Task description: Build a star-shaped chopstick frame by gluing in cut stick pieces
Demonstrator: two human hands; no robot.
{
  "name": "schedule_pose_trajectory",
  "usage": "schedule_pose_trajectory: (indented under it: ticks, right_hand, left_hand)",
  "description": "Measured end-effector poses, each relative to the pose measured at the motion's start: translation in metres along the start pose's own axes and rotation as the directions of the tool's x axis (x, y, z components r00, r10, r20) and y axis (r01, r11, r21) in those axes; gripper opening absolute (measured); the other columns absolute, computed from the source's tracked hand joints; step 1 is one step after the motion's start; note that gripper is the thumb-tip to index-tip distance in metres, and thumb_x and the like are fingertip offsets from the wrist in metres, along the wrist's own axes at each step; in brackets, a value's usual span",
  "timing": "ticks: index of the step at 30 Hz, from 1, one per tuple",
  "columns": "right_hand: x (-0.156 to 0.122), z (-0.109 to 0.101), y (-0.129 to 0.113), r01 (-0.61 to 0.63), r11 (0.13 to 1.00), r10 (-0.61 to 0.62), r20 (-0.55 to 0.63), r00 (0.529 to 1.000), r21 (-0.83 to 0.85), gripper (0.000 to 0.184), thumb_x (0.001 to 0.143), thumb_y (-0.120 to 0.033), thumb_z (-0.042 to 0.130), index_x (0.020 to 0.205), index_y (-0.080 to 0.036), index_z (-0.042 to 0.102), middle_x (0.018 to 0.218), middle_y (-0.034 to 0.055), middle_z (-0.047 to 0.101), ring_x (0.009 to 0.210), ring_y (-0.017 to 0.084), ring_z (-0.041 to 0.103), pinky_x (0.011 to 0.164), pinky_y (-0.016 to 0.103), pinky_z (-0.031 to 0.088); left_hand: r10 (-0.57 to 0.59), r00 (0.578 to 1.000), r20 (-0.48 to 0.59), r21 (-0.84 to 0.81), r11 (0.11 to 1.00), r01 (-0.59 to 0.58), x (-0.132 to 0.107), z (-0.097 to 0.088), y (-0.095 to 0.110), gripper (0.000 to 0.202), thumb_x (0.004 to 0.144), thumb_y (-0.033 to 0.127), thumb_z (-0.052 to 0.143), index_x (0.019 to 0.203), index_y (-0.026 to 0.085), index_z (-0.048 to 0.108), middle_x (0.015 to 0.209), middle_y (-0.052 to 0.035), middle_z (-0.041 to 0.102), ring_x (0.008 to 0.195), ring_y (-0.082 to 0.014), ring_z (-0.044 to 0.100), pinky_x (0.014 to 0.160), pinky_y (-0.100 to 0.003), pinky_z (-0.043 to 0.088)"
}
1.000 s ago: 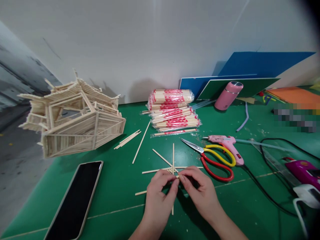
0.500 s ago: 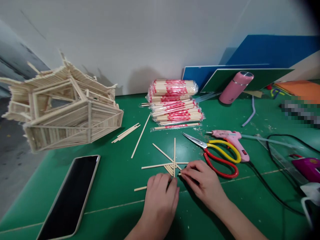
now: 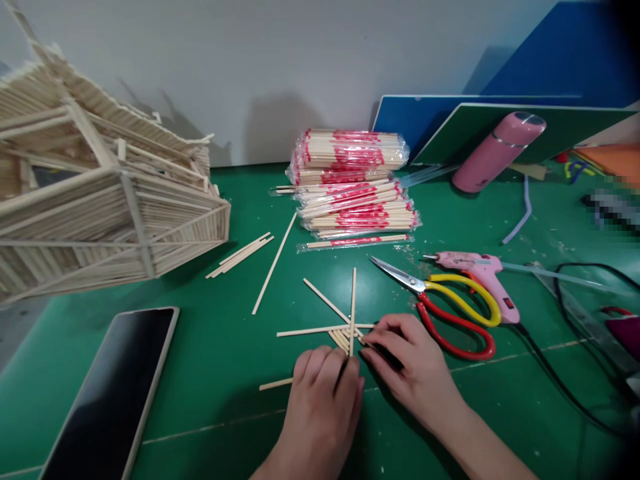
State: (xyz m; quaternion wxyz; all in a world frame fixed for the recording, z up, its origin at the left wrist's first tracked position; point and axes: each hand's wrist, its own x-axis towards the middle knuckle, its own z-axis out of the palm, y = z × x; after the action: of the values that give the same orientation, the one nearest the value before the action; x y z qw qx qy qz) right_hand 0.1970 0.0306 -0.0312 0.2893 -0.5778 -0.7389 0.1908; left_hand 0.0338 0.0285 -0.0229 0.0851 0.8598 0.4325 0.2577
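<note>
My left hand (image 3: 325, 403) lies palm down on the green table (image 3: 215, 353). Its fingers are stretched flat over a small heap of loose wooden sticks (image 3: 327, 313), and a stick (image 3: 275, 384) pokes out to its left. Right beside it, my right hand (image 3: 413, 363) has its fingers curled, the tips pinched at the end of a short stick where the heap's sticks cross. The two hands nearly touch. What lies under the left palm is hidden.
A large stick-built model (image 3: 100, 200) stands at the left, with a dark phone (image 3: 110, 393) in front of it. Wrapped stick bundles (image 3: 350, 187) lie behind. Scissors (image 3: 460, 313), a pink glue gun (image 3: 480, 267), a black cable (image 3: 550, 373) and a pink flask (image 3: 495, 153) are on the right.
Both hands came down from holding a short stick above the table. The left hand now lies flat on the sticks. The camera has moved closer and lower.
</note>
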Motion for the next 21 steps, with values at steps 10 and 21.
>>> schedule_pose_trajectory:
  ticks: [10, 21]
  right_hand:
    - [0.008, -0.003, -0.005, 0.057, 0.997, -0.052, 0.083, 0.995, -0.056, 0.019, 0.077, -0.015, 0.048, 0.090, -0.021, 0.061, 0.094, 0.0066, 0.052, 0.083, 0.018, 0.050, 0.068, 0.031, 0.044]
    - [0.011, 0.000, -0.011, 0.007, 0.997, 0.000, 0.081, 0.997, -0.083, 0.015, 0.081, -0.014, 0.044, 0.084, -0.017, 0.058, 0.094, 0.0068, 0.053, 0.082, 0.017, 0.050, 0.069, 0.030, 0.044]
  left_hand:
    - [-0.025, 1.000, -0.009, -0.001, 1.000, 0.025, -0.002, 0.001, -0.001, 0.018, 0.080, 0.015, 0.044, 0.093, 0.015, 0.056, 0.091, -0.0073, 0.059, 0.085, -0.0198, 0.052, 0.074, -0.034, 0.042]
    - [-0.060, 0.998, 0.033, -0.011, 0.998, 0.061, -0.003, 0.001, -0.002, 0.019, 0.080, 0.018, 0.044, 0.093, 0.016, 0.058, 0.092, -0.0067, 0.061, 0.086, -0.0209, 0.053, 0.076, -0.036, 0.039]
